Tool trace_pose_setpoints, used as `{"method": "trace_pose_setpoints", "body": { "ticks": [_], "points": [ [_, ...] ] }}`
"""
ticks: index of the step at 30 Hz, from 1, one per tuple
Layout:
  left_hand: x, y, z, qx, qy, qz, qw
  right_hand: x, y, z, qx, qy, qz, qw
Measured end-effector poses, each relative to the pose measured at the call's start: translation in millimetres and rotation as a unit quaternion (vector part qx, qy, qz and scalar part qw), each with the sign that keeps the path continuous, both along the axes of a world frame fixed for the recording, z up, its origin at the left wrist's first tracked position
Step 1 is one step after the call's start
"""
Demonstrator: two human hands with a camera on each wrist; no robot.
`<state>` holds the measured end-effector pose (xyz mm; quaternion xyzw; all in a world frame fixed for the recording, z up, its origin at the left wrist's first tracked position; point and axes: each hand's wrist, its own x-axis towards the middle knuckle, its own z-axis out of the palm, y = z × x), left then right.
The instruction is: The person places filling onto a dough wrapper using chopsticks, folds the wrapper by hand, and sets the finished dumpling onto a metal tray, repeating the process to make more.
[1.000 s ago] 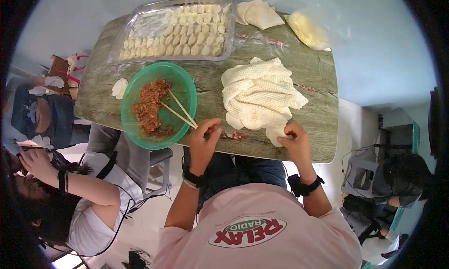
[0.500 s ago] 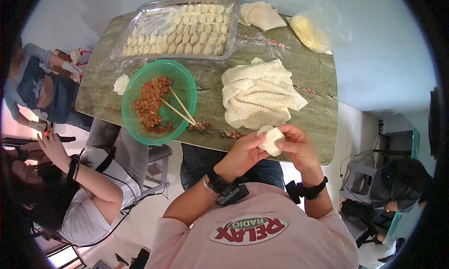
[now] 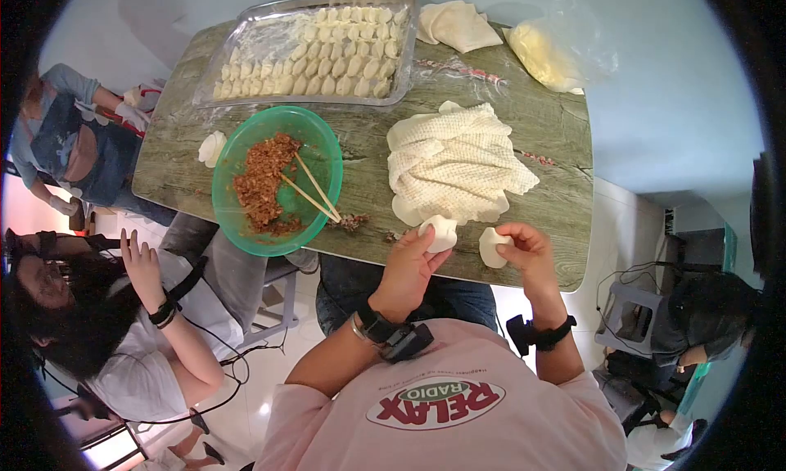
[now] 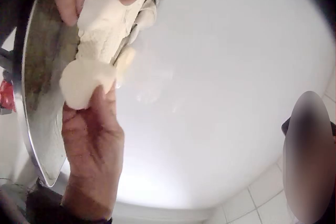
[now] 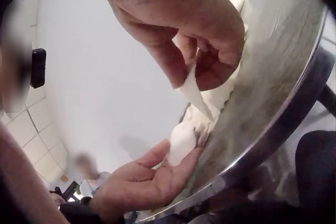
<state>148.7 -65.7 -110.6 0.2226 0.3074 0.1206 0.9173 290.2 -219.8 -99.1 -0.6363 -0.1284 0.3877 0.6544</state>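
Note:
At the table's front edge the left hand [image 3: 403,276] holds a thin round dough wrapper [image 3: 440,234] between thumb and fingers. A little to its right the right hand [image 3: 530,256] pinches a second wrapper [image 3: 492,247] by its edge, the two wrappers apart. In the right wrist view this wrapper [image 5: 195,94] hangs edge-on from the right fingers, above the left hand [image 5: 152,182]. A white textured cloth [image 3: 454,164] lies just behind both hands, with wrapper edges showing from under it.
Left of the hands stands a green bowl [image 3: 334,156] of meat filling with chopsticks [image 3: 311,194]. Behind it is a metal tray [image 3: 221,86] of dumplings. A plastic bag [image 3: 544,58] and folded cloth [image 3: 458,27] lie at the back. People sit and stand to the left.
The right hand took a wrapper from the cloth's front edge and brought it to the left hand. Since then the hands have moved apart, each with a wrapper.

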Motion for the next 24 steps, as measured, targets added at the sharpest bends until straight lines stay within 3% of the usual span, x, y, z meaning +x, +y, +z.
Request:
{"method": "trace_pose_setpoints", "body": {
  "ticks": [2,3,5,11,13,14,16,17,19,23,24],
  "points": [
    [-4,5,4,-0.026,-0.025,0.001,0.999,8,-4,-13,-0.103,-0.205,-0.001,0.973],
    [-7,7,3,-0.026,-0.025,0.002,0.999,11,-1,-9,-0.103,-0.205,0.0,0.973],
    [-11,10,0,0.019,-0.04,-0.027,0.999,25,13,5,-0.114,-0.366,-0.036,0.923],
    [-18,15,13,0.078,0.012,-0.024,0.997,93,70,0,-0.096,-0.35,-0.037,0.931],
    [-24,17,18,0.082,0.007,-0.035,0.996,114,94,-6,-0.12,-0.465,-0.043,0.876],
    [-28,18,19,0.082,0.002,-0.047,0.996,123,106,-5,-0.117,-0.464,-0.042,0.877],
    [-34,18,17,0.083,0.004,-0.043,0.996,136,130,-2,-0.174,-0.561,0.004,0.809],
    [-37,18,16,0.083,0.005,-0.04,0.996,140,137,1,-0.172,-0.562,0.005,0.809],
    [-44,17,16,0.079,0.01,-0.028,0.996,143,151,6,-0.219,-0.532,0.183,0.797],
    [-53,17,15,0.059,0.02,0.012,0.998,141,181,13,-0.212,-0.572,0.121,0.783],
    [-53,17,17,0.057,0.02,0.014,0.998,138,185,17,-0.143,-0.554,0.076,0.816]
  ]
}}
